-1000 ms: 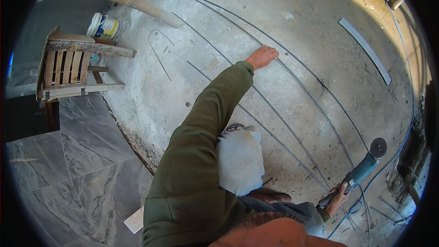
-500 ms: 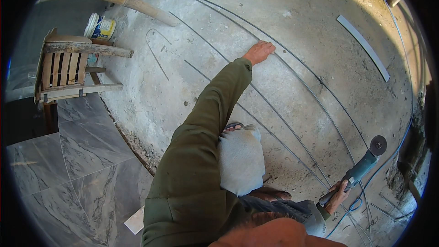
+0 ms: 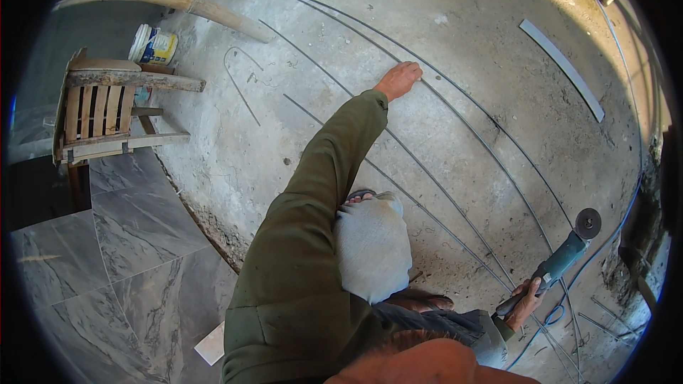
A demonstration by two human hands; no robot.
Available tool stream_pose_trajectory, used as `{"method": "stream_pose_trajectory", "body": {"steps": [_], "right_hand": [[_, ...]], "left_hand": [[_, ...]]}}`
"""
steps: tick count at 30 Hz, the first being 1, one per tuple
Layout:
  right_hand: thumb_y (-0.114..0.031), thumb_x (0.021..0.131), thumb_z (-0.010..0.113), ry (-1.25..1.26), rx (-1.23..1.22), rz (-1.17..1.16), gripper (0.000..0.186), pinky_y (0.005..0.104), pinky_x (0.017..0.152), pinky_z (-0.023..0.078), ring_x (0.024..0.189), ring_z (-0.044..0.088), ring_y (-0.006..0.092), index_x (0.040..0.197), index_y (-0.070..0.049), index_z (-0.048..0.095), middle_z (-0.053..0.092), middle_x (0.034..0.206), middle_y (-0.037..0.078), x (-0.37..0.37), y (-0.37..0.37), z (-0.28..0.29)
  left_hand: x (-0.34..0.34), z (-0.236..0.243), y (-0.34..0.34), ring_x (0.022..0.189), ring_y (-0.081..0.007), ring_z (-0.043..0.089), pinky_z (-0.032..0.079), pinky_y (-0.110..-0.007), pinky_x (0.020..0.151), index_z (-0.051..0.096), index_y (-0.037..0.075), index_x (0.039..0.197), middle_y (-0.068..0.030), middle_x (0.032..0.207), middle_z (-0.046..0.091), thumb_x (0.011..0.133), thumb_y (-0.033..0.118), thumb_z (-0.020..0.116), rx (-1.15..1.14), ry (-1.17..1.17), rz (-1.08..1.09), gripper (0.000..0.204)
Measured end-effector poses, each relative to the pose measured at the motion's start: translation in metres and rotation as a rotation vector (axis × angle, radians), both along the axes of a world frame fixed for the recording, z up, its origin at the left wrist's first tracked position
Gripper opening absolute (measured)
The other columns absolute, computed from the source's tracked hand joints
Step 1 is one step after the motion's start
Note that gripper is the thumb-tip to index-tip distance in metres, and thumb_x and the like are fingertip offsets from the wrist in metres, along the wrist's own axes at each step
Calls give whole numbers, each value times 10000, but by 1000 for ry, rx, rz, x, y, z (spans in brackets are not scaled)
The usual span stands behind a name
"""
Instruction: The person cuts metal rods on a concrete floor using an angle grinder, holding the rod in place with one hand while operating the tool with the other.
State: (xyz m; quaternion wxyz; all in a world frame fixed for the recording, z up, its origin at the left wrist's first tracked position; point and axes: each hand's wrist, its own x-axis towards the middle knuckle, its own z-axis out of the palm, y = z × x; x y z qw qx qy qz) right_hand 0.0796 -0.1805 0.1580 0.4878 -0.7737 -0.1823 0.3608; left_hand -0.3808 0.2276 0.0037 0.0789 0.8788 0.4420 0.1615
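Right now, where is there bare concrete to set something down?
Largely bare: between the outermost thin dark metal rod and the pale grey flat strip; also between the dark green left sleeve and grey marbled tiles. Crowded: around the right hand, where the teal-and-black angle grinder, other rods and blue cable gather.

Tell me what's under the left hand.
A thin dark rod runs beneath the left hand, showing on both sides. The stretch directly underneath, and any grip on it, is covered.

We see a rough concrete floor (image 3: 469, 50) bearing several long, thin dark rods (image 3: 496, 124), a hook-shaped wire (image 3: 241, 92), a pale flat strip (image 3: 566, 68) and a blue cable (image 3: 640, 142).
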Motion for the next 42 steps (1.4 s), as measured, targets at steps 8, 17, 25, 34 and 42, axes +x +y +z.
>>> {"method": "stream_pose_trajectory", "body": {"steps": [8,17,25,34,42], "right_hand": [[-478,865,709,7,13,-5,458,222,422,379,485,479,75,929,-70,513,488,627,0,0,-2,-5],[-344,875,711,75,12,-10,405,259,461,397,493,500,124,1035,-27,517,525,659,26,14,-13,-8],[-391,854,730,56,85,-101,455,238,439,419,486,505,98,1039,-33,521,536,671,19,19,-16,5],[-380,784,804,60,85,-277,495,233,447,432,488,507,79,1039,-40,549,545,686,-2,37,-50,12],[-399,797,782,15,44,-394,509,232,442,430,470,513,88,1058,-37,538,538,666,11,55,-111,-2]], "left_hand": [[2,0,-7,969,-330,586,474,-424,841,607,4,880,-138,940,596,843,20,550,-15,-26,9,70],[24,10,-2,1024,-334,559,447,-443,893,612,29,978,-144,1024,591,806,108,633,19,11,-85,190],[163,79,11,1119,-338,530,427,-449,963,595,43,1160,-154,1147,571,846,247,652,0,163,-599,378],[351,52,-63,1094,-356,555,457,-444,934,612,55,1181,-159,1122,584,913,242,590,-220,249,-722,328],[379,11,-102,1055,-345,565,466,-441,906,641,85,1134,-139,1103,598,876,198,627,-276,100,-508,282]]}}
